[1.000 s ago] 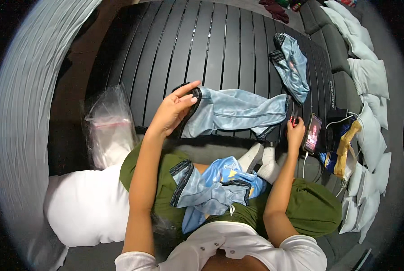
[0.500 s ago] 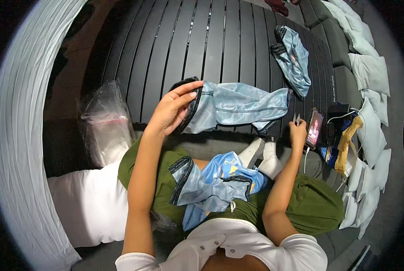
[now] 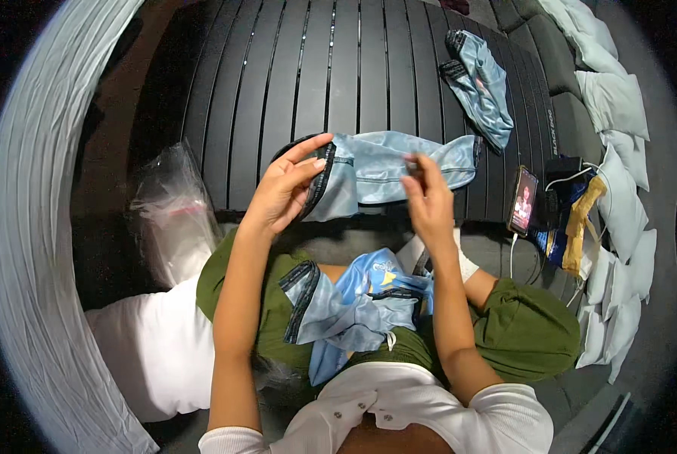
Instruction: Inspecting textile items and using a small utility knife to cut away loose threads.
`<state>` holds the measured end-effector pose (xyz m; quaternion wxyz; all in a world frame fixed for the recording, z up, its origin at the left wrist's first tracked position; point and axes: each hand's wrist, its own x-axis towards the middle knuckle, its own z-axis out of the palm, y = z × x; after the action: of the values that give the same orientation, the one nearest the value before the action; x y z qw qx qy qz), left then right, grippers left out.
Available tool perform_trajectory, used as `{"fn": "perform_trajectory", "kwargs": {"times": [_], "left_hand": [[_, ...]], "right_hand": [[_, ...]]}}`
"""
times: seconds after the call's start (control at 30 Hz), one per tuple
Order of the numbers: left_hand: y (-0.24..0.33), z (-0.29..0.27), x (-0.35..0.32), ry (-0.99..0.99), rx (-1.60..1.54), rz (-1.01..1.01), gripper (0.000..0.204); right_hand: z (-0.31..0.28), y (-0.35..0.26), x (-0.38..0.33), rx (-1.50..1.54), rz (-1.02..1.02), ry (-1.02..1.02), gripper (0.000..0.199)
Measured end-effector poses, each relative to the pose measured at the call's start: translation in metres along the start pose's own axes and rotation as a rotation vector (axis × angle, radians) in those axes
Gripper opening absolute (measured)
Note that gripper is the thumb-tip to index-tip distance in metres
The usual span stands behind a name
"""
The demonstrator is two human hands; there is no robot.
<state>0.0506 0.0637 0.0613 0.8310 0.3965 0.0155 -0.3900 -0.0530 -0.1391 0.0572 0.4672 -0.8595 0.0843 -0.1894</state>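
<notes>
1. The right hand (image 3: 432,206) has moved from beside one phone (image 3: 523,200) to over one light-blue cloth (image 3: 380,165); I cannot tell whether it grips anything.
2. The left hand (image 3: 279,193) pinches that cloth at the tabletop's (image 3: 346,83) near edge; both hands are apart.
3. One blue bundle (image 3: 484,87) lies far right, one crumpled garment (image 3: 353,304) on the lap (image 3: 524,333).

Smooth, faintly shiny cloth tube (image 3: 380,163), smooth near-matt slatted table (image 3: 342,76), and glossy, crinkled plastic bag (image 3: 173,238).
</notes>
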Motion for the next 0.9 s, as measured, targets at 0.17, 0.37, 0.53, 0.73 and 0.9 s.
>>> {"fn": "perform_trajectory", "kwargs": {"times": [0.17, 0.37, 0.53, 0.73, 0.9], "left_hand": [[0.001, 0.001, -0.003, -0.035, 0.009, -0.005, 0.044], [0.001, 0.004, -0.007, -0.023, 0.004, -0.026, 0.040], [0.001, 0.001, -0.007, -0.042, -0.009, -0.027, 0.045], [0.000, 0.000, -0.007, -0.054, 0.011, -0.029, 0.045], [0.000, 0.000, -0.007, -0.042, 0.028, -0.025, 0.044]], "right_hand": [[0.023, -0.029, 0.008, -0.069, -0.113, -0.139, 0.031], [0.029, -0.029, 0.011, -0.148, -0.216, -0.112, 0.028], [0.028, -0.030, 0.012, -0.196, -0.227, -0.125, 0.026], [0.028, -0.032, 0.014, -0.215, -0.267, -0.114, 0.026], [0.029, -0.032, 0.014, -0.238, -0.284, -0.124, 0.024]]}}
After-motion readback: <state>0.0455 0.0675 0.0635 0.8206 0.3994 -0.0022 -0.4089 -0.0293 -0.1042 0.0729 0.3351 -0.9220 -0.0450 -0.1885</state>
